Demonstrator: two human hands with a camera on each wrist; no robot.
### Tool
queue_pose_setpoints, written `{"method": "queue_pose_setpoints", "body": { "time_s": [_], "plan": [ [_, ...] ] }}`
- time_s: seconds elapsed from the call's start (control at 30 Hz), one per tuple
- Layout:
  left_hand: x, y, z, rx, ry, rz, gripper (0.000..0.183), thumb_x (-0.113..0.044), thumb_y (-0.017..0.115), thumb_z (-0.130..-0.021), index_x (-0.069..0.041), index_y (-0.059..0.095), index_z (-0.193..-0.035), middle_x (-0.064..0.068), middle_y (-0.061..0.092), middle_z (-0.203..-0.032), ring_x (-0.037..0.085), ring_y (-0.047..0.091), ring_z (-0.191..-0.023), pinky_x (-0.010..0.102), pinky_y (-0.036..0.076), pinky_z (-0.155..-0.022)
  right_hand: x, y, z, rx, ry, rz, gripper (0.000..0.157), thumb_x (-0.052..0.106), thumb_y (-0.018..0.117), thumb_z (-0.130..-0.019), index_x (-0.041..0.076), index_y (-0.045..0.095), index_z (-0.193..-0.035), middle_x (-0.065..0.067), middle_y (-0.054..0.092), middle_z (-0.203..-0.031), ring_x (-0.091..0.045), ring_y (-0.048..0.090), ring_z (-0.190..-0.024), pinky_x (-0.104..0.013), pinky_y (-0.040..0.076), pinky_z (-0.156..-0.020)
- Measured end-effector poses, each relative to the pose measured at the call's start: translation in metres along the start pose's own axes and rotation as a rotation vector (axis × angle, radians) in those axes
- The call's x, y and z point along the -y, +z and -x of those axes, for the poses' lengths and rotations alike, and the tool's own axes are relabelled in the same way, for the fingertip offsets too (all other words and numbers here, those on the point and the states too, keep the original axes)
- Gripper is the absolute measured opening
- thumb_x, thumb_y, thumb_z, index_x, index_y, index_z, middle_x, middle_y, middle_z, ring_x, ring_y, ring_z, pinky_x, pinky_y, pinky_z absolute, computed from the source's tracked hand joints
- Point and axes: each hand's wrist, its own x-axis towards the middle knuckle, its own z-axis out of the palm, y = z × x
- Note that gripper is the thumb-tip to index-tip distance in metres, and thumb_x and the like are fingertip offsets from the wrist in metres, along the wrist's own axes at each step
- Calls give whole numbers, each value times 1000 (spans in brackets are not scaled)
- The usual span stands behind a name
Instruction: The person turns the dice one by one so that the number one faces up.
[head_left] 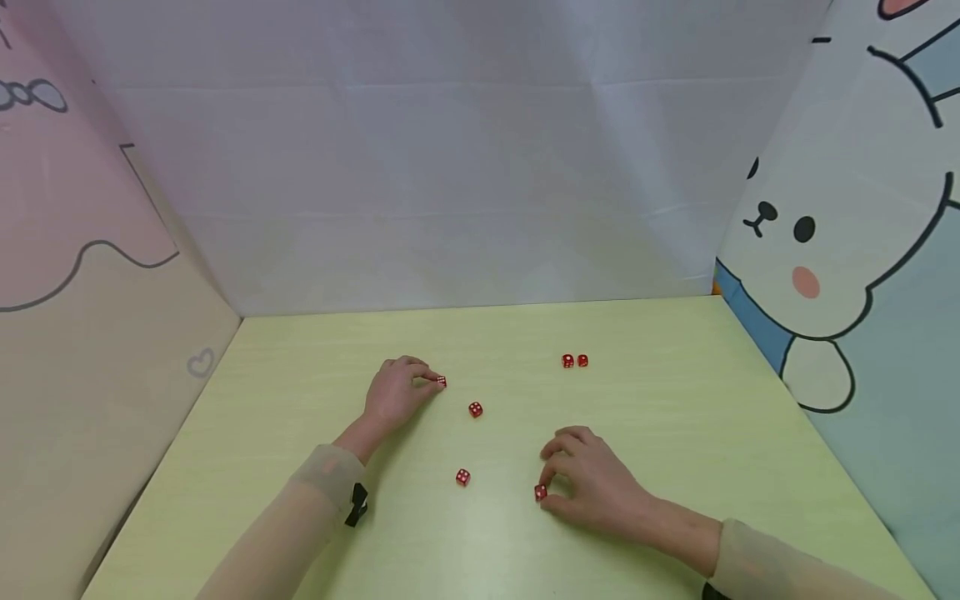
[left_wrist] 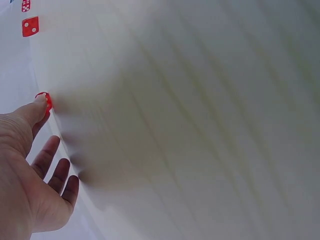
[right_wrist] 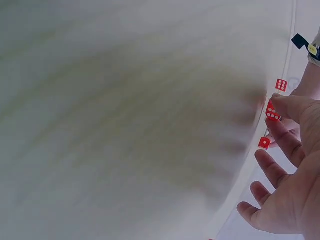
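My left hand [head_left: 397, 392] pinches a red die [head_left: 442, 382] between thumb and index finger at the left-middle of the table. In the left wrist view the thumb covers much of that die [left_wrist: 47, 103]. My right hand [head_left: 596, 483] pinches another red die [head_left: 540, 492] nearer the front; white pips show on it [right_wrist: 272, 111] in the right wrist view. The other fingers of both hands are spread. One loose red die [head_left: 476, 409] lies to the right of the left hand. A second loose die [head_left: 462, 477] sits left of the right hand.
Two more red dice, a left one [head_left: 567, 361] and a right one [head_left: 582, 361], lie side by side toward the back of the pale yellow table [head_left: 675, 375]. A white sheet [head_left: 450, 192] hangs behind it, and a cartoon-printed panel [head_left: 885, 333] stands at right.
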Motion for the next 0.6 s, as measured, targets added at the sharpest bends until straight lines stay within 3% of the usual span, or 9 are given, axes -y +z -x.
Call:
{"method": "queue_pose_setpoints", "body": {
  "time_s": [0.27,0.6],
  "plan": [
    [0,-1,0,1,-1,7,19,-33,76,-94,-19,81,-107,9,66,-127,35,54,-121,50,42,-106,-16,-15,-10,-55,76,5,16,32,88,-80,32,73,-85,4,66,-116,-25,49,-124,-48,43,-105],
    [0,-1,1,1,2,6,20,-32,76,-94,-18,80,-109,9,66,-128,36,54,-123,51,43,-106,-54,-35,-31,-131,190,25,10,26,86,-84,24,79,-90,-1,66,-110,-33,51,-116,-50,46,-98]
  ]
}}
